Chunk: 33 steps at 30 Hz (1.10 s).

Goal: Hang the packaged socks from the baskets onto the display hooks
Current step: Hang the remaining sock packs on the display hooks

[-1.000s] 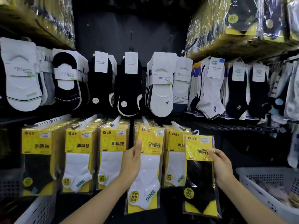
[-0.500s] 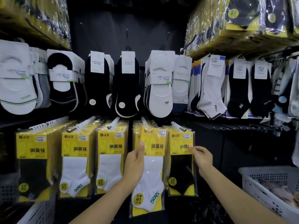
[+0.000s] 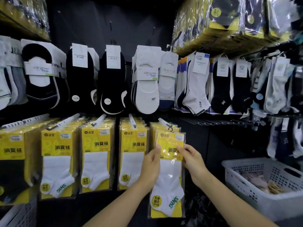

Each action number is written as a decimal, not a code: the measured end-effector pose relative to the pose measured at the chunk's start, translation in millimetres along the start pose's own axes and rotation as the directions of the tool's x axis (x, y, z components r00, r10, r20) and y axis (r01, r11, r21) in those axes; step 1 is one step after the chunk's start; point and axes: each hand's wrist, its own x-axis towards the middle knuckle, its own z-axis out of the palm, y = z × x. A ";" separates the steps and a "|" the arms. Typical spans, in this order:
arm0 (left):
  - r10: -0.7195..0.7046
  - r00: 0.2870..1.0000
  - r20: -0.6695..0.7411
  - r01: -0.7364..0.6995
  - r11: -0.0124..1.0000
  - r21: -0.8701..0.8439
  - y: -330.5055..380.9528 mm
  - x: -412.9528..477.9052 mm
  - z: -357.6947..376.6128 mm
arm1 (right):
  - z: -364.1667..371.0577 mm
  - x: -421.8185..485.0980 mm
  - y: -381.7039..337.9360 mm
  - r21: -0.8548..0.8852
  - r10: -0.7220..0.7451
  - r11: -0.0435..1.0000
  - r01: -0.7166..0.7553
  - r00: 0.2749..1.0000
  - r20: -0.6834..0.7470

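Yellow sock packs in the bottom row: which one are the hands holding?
The rightmost pack, white sock inside: the left hand and right hand grip its sides. The others hang untouched.

Five hooks were set in a lower row, each loaded with stacked sock packs (image 3: 96,154). A sock package (image 3: 168,177) was held in front of the stack on the rightmost hook (image 3: 164,123), with its hanger near the hook's tip. It was gripped at the left edge by the left hand (image 3: 150,164) and at the right edge by the right hand (image 3: 192,159). No-show socks (image 3: 147,82) were hung in a row above, with ankle socks (image 3: 196,86) to their right. One basket (image 3: 241,181) was placed lower right and a second basket (image 3: 19,215) lower left. Wrapped bundles (image 3: 229,22) were stacked upper right.
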 end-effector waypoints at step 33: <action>-0.138 0.988 0.073 0.122 0.975 0.184 -87.1 9.8 -12.4 | 2.4 47.1 84.3 -0.262 0.060 0.959 -0.107 0.981 -0.183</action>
